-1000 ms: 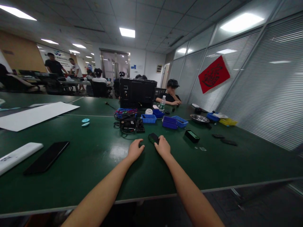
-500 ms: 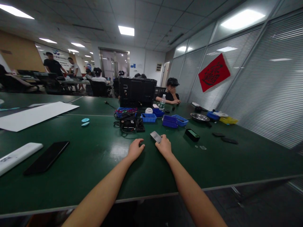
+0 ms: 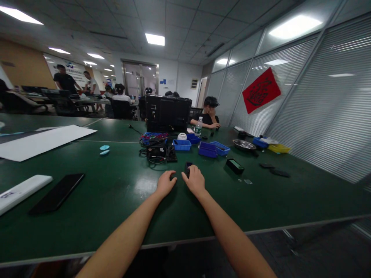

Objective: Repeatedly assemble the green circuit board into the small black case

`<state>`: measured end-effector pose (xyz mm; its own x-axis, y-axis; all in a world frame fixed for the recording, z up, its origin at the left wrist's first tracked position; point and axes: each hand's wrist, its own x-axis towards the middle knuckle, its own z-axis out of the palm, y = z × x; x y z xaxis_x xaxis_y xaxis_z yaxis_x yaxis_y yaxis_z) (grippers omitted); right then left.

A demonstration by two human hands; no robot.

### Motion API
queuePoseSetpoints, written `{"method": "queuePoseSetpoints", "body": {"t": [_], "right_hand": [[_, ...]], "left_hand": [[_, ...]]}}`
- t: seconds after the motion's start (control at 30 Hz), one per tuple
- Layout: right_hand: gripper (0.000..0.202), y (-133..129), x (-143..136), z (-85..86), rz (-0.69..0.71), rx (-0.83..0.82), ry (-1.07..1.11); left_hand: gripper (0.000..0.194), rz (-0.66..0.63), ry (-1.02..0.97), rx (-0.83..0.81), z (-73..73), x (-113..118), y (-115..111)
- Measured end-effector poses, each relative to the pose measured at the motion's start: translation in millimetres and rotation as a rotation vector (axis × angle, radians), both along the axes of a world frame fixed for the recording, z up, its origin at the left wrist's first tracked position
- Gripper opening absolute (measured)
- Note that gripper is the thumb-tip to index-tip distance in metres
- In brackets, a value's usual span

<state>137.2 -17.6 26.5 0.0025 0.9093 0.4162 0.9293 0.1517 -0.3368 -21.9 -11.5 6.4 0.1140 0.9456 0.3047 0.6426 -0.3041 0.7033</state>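
Note:
My right hand [image 3: 194, 180] is closed on a small flat phone-like device [image 3: 188, 166] above the green table [image 3: 116, 208]. A dark face with a purplish tint shows on the device; most of it is hidden behind my fingers. To the left, my left hand [image 3: 166, 182] rests on the tabletop with its thumb and curved fingers apart, holding nothing. Just beyond it sits a heap of black cables with a black adapter [image 3: 155, 152]. A black box with a greenish top [image 3: 235, 166] lies to the right of my right hand.
Blue trays [image 3: 182, 145], a white ball [image 3: 182, 136] and a water bottle [image 3: 198, 126] stand before a black monitor [image 3: 168, 113]. A metal bowl [image 3: 244, 144] is at right. White [image 3: 26, 191] and black slabs [image 3: 58, 193] lie left. A person [image 3: 211, 114] sits opposite.
My right hand has turned the device, so its silvery face no longer shows and a dark one does. That hand has moved slightly left; my left hand has stayed still.

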Motion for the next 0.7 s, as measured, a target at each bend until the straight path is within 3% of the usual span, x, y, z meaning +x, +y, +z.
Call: {"method": "queuePoseSetpoints", "body": {"t": [0.17, 0.27, 0.47, 0.7], "right_hand": [[0.041, 21.9, 31.5, -4.2, -0.095, -0.068, 0.403], [0.041, 29.4, 39.6, -7.7, -0.058, -0.111, 0.526], [0.041, 22.8, 17.2, -14.6, 0.263, -0.206, 0.609], [0.038, 14.5, -2.5, -17.3, 0.637, -0.555, 1.096]], "left_hand": [[0.033, -0.008, -0.001, -0.006, -1.1, -0.8, 1.3], [0.033, -0.011, -0.018, -0.018, -1.2, -1.0, 1.5], [0.045, 0.01, -0.105, -0.034, 0.7, 1.3, 0.7], [0.076, 0.102, -0.04, 0.069, -0.3, 1.5, 2.9]]}}
